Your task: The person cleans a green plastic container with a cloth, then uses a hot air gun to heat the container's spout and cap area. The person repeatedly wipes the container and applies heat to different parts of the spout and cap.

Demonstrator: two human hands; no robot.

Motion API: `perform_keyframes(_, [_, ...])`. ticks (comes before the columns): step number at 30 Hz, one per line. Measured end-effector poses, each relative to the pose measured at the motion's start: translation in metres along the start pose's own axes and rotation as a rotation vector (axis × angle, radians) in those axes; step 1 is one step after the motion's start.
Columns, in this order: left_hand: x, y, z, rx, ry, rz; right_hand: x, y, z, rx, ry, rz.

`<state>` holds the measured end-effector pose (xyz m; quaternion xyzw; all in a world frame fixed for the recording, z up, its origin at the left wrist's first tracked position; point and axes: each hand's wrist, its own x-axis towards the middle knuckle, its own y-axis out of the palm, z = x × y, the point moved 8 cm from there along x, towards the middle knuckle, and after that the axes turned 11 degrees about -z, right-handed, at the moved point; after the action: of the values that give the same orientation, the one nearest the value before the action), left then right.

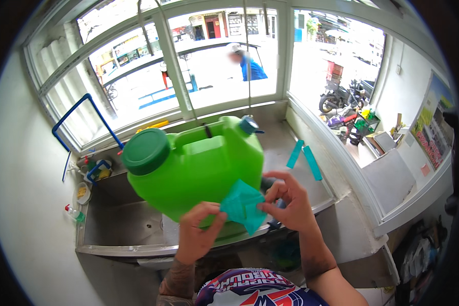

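Observation:
Between both hands, in front of my body, is a crumpled teal plastic piece (241, 204), thin like film. My left hand (199, 229) pinches its left edge between thumb and fingertips. On the other edge, my right hand (288, 201) grips it with thumb and index finger. Just behind it stands a large bright green plastic water container (210, 164) with a dark green screw lid (146, 151) and a blue-grey tap (248, 125). The container rests on the steel sink counter, and the teal piece covers part of its lower front.
Two teal strips (303, 158) lie on the steel counter (277, 143) at right. A sink basin (122, 214) is at left, with a small bottle (75, 213) and a bowl (83, 193) beside it. Blue pipe (87, 95) rises near the windows. Outside, a person in blue (252, 69) is visible.

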<state>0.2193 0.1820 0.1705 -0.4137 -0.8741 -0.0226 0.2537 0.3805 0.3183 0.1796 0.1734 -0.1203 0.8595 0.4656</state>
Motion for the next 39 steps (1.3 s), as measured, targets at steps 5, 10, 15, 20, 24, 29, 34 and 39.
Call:
perform_keyframes(5, [0.026,-0.11,-0.001,-0.461,-0.087,-0.001,0.032,0.068,0.051,-0.377,-0.405,-0.117])
perform_keyframes(10, [0.078,-0.169,0.008,-0.397,0.047,-0.016,0.063,0.139,0.067,-0.64,-0.635,-0.193])
perform_keyframes(15, [0.14,-0.196,0.025,-0.161,0.109,-0.127,0.1,0.17,0.064,-0.612,-0.574,-0.161])
perform_keyframes(20, [0.166,-0.19,0.053,-0.206,0.2,-0.12,0.11,0.172,0.058,-0.647,-0.481,-0.311])
perform_keyframes(24, [0.166,-0.182,0.068,-0.2,0.159,-0.14,0.116,0.185,0.053,-0.792,-0.431,-0.257])
perform_keyframes(29, [0.161,-0.175,0.052,-0.289,0.234,-0.04,0.129,0.184,0.042,-0.816,-0.214,-0.178])
perform_keyframes(34, [0.157,-0.163,0.049,-0.162,0.279,0.164,0.125,0.189,0.045,-0.865,-0.297,-0.173])
perform_keyframes(39, [0.169,-0.159,0.075,-0.263,0.118,0.317,0.119,0.182,0.038,-0.807,-0.253,-0.161])
